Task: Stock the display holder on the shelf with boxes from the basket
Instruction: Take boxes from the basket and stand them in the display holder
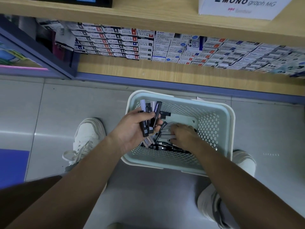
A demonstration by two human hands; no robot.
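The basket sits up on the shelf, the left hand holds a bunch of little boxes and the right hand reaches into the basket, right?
Not quite. The head view shows the basket on the floor, in front of the shelf. The rest is right: the left hand holds little boxes and the right hand reaches into the basket.

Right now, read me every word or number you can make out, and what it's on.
"MONO graph MG": white display box on the upper shelf.
"PILOT": stacked white box on the lower shelf.
"0.5": blue-and-white box, same shelf.
Other shelf labels and the boxes in the left hand: too blurred.
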